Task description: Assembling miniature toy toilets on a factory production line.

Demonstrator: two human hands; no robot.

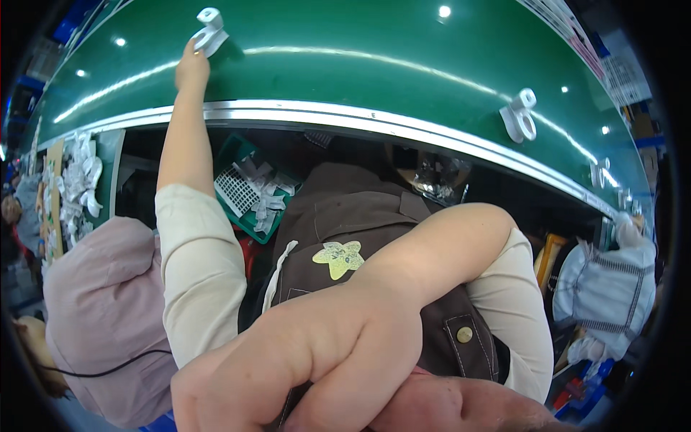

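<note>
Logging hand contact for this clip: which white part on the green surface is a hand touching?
The leftmost white part, at the upper left: the left hand touches it, while the other white parts stand untouched, farther right.

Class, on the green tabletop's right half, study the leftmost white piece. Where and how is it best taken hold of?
Probably take the white piece by its ring, pinching the rim from the person's side: the ring lies toward the near metal edge, and its open middle should admit a fingertip.
</note>
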